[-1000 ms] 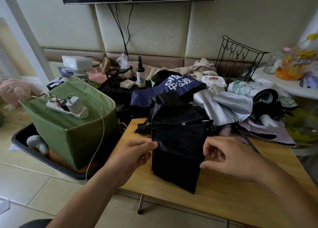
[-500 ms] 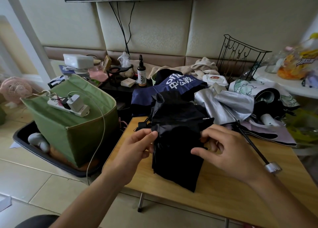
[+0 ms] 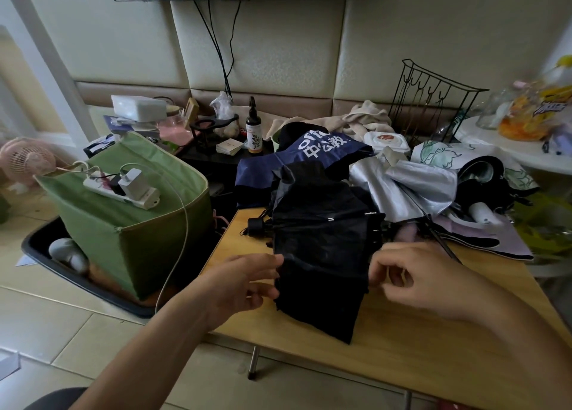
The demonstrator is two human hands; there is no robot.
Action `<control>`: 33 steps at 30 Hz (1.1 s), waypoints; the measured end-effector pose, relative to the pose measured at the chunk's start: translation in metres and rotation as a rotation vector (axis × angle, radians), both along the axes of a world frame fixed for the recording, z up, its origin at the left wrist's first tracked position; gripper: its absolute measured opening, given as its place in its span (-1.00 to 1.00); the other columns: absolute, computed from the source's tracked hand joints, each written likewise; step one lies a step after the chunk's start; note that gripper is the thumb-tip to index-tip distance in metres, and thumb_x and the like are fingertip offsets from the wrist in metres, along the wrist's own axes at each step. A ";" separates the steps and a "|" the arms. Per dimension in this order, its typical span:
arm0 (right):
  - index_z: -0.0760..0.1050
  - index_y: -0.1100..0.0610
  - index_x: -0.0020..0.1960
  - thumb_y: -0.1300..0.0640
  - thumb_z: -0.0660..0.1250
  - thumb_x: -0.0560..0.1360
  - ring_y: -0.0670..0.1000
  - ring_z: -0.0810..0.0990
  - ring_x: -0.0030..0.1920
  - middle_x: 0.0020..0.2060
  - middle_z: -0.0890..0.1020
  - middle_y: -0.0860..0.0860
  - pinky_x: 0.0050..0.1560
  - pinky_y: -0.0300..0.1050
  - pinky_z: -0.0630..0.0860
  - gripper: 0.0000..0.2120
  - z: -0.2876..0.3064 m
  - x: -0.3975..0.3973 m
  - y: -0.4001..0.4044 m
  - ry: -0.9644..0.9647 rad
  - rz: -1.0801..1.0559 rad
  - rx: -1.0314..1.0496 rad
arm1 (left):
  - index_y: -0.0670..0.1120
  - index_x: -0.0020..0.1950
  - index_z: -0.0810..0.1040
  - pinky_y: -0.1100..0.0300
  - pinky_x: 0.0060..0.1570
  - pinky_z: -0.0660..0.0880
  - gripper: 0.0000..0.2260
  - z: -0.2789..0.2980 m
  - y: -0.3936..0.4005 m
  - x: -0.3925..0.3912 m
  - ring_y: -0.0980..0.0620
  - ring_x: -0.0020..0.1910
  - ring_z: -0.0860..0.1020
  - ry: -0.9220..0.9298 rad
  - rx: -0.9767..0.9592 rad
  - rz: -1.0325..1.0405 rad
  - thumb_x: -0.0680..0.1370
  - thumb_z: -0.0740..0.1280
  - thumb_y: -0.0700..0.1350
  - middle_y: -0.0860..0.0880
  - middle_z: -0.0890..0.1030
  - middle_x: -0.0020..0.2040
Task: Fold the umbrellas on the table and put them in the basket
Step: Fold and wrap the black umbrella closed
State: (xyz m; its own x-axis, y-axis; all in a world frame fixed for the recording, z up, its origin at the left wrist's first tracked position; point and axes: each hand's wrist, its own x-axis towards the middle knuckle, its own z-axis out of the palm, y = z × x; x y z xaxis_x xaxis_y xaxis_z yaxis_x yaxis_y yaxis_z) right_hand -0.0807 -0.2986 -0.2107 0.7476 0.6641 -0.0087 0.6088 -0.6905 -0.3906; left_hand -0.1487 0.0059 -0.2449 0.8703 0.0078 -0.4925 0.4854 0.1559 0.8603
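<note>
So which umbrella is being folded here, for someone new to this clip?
On the wooden table, nearest its front edge, lies the black umbrella, between the left hand and right hand. Unlike the navy printed umbrella and silver umbrella behind it, it is plain black.

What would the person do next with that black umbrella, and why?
Probably gather the loose canopy of the black umbrella inward. It lies spread and unwrapped on the wooden table, with the left hand and right hand at its two sides, so it cannot yet go in the green basket.
</note>
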 end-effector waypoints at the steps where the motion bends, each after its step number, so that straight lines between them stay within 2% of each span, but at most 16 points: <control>1: 0.56 -0.18 -0.15 0.14 0.42 0.50 -0.11 0.56 -0.09 -0.09 0.58 -0.23 -0.18 -0.29 0.41 -0.80 -0.001 0.001 -0.002 0.010 -0.028 0.008 | -0.16 0.22 0.65 0.23 -0.31 0.46 -0.66 0.000 -0.001 -0.001 0.02 -0.21 0.63 0.000 0.034 -0.009 0.50 0.52 -0.04 -0.13 0.71 0.14; 4: 0.54 -0.16 -0.12 0.25 0.36 0.52 -0.11 0.56 -0.13 -0.14 0.58 -0.21 -0.17 -0.23 0.44 -0.72 -0.007 0.000 0.006 -0.128 -0.175 0.206 | -0.15 0.13 0.70 0.20 -0.22 0.42 -0.77 0.001 -0.004 -0.004 0.05 -0.21 0.59 -0.012 0.213 -0.082 0.54 0.49 -0.06 -0.10 0.73 0.03; 5: 0.54 -0.14 -0.08 0.22 0.37 0.53 -0.11 0.56 -0.12 -0.11 0.57 -0.21 -0.09 -0.19 0.46 -0.76 -0.009 -0.005 0.014 -0.192 -0.182 0.279 | -0.15 0.11 0.70 0.19 -0.21 0.41 -0.79 0.000 -0.004 -0.004 0.05 -0.22 0.58 -0.008 0.228 -0.078 0.54 0.48 -0.07 -0.09 0.73 -0.02; 7: 0.56 -0.08 0.03 0.04 0.40 0.54 -0.15 0.56 0.00 -0.01 0.55 -0.22 0.19 -0.16 0.40 -0.91 -0.013 -0.017 0.033 -0.335 -0.094 0.340 | -0.15 0.12 0.68 0.18 -0.21 0.41 -0.81 0.001 -0.007 -0.002 0.06 -0.26 0.57 0.000 0.168 -0.022 0.56 0.46 -0.10 -0.07 0.71 -0.08; 9: 0.57 0.02 0.17 -0.13 0.42 0.51 -0.08 0.53 0.13 0.10 0.54 -0.13 0.27 -0.25 0.34 -0.68 -0.017 -0.030 0.051 -0.411 0.015 0.304 | -0.15 0.12 0.67 0.19 -0.21 0.42 -0.82 0.003 -0.007 0.001 0.08 -0.28 0.56 -0.025 0.092 0.048 0.56 0.45 -0.12 -0.05 0.67 -0.11; 11: 0.53 0.06 0.28 -0.20 0.44 0.48 -0.02 0.51 0.16 0.17 0.52 -0.07 0.20 -0.17 0.46 -0.51 -0.023 -0.037 0.065 -0.475 0.044 0.222 | -0.15 0.11 0.65 0.19 -0.19 0.51 -0.82 0.004 -0.006 0.003 0.06 -0.24 0.57 -0.042 0.006 0.110 0.54 0.47 -0.13 -0.06 0.62 -0.12; 12: 0.51 0.07 0.30 -0.18 0.46 0.47 0.00 0.52 0.15 0.16 0.52 -0.06 0.14 -0.12 0.51 -0.49 -0.026 -0.039 0.069 -0.510 0.033 0.184 | -0.16 0.10 0.63 0.17 -0.17 0.57 -0.81 0.005 -0.006 0.004 0.02 -0.19 0.59 -0.041 -0.039 0.126 0.54 0.47 -0.12 -0.08 0.60 -0.12; 14: 0.53 0.07 0.21 -0.05 0.52 0.46 -0.01 0.54 0.04 0.05 0.55 -0.06 0.00 -0.06 0.57 -0.60 -0.029 -0.037 0.074 -0.598 0.001 0.158 | -0.19 0.10 0.62 0.12 -0.08 0.64 -0.79 0.006 -0.006 0.005 -0.06 -0.09 0.64 -0.014 -0.129 0.135 0.53 0.46 -0.12 -0.13 0.58 -0.11; 16: 0.55 0.07 0.02 0.10 0.54 0.46 -0.02 0.52 -0.10 -0.12 0.54 -0.07 -0.11 -0.05 0.55 -0.79 -0.028 -0.033 0.074 -0.655 -0.002 0.195 | -0.26 0.18 0.60 0.06 -0.04 0.68 -0.73 0.008 -0.007 0.006 -0.19 0.04 0.69 0.033 -0.226 0.156 0.54 0.46 -0.16 -0.23 0.60 -0.03; 19: 0.55 0.08 -0.08 0.16 0.47 0.51 -0.04 0.50 -0.15 -0.19 0.51 -0.08 -0.12 -0.05 0.53 -0.90 -0.023 -0.029 0.071 -0.644 -0.010 0.284 | -0.28 0.29 0.55 -0.03 0.05 0.67 -0.66 0.011 -0.008 0.006 -0.26 0.14 0.68 0.087 -0.329 0.161 0.56 0.44 -0.19 -0.34 0.62 0.15; 21: 0.55 0.07 -0.04 0.09 0.45 0.53 -0.04 0.49 -0.09 -0.14 0.50 -0.08 -0.07 -0.04 0.52 -0.91 -0.021 -0.029 0.072 -0.608 -0.019 0.295 | -0.30 0.33 0.52 -0.03 0.07 0.66 -0.64 0.012 -0.008 0.006 -0.25 0.12 0.68 0.075 -0.376 0.164 0.56 0.43 -0.21 -0.38 0.60 0.22; 23: 0.54 0.05 0.04 -0.02 0.45 0.51 -0.03 0.50 -0.01 -0.06 0.50 -0.08 -0.02 -0.05 0.51 -0.80 -0.018 -0.030 0.077 -0.576 -0.023 0.266 | -0.30 0.34 0.51 0.00 0.03 0.67 -0.62 0.012 -0.007 0.008 -0.24 0.11 0.68 0.047 -0.394 0.176 0.56 0.43 -0.22 -0.40 0.58 0.25; 26: 0.53 0.04 0.11 -0.11 0.46 0.48 -0.01 0.50 0.02 -0.01 0.51 -0.07 -0.02 -0.08 0.48 -0.68 -0.017 -0.037 0.094 -0.600 -0.007 0.174 | -0.29 0.30 0.55 0.04 -0.03 0.69 -0.66 0.012 -0.009 0.008 -0.19 0.04 0.68 0.011 -0.364 0.165 0.56 0.42 -0.19 -0.31 0.62 0.13; 28: 0.53 0.04 0.11 -0.06 0.48 0.47 0.01 0.50 0.00 -0.03 0.50 -0.05 -0.04 -0.09 0.47 -0.70 -0.019 -0.043 0.108 -0.634 -0.015 0.120 | -0.27 0.16 0.62 0.07 -0.09 0.69 -0.76 0.012 -0.010 0.009 -0.13 -0.05 0.68 0.016 -0.319 0.149 0.58 0.40 -0.13 -0.22 0.63 0.01; 30: 0.51 0.05 0.07 0.07 0.49 0.47 0.03 0.48 -0.05 -0.08 0.49 -0.02 -0.08 -0.06 0.46 -0.76 -0.022 -0.046 0.121 -0.671 -0.037 0.110 | -0.23 0.01 0.62 0.10 -0.16 0.67 -0.78 0.011 -0.009 0.010 -0.10 -0.11 0.66 0.055 -0.303 0.130 0.59 0.37 -0.07 -0.16 0.61 -0.09; 33: 0.50 0.07 -0.03 0.22 0.49 0.46 0.03 0.46 -0.13 -0.17 0.46 -0.01 -0.13 -0.06 0.43 -0.81 -0.026 -0.043 0.132 -0.733 -0.060 0.137 | -0.24 -0.02 0.61 0.13 -0.21 0.66 -0.71 0.010 -0.008 0.013 -0.09 -0.15 0.66 0.119 -0.316 0.118 0.61 0.31 -0.01 -0.17 0.60 -0.12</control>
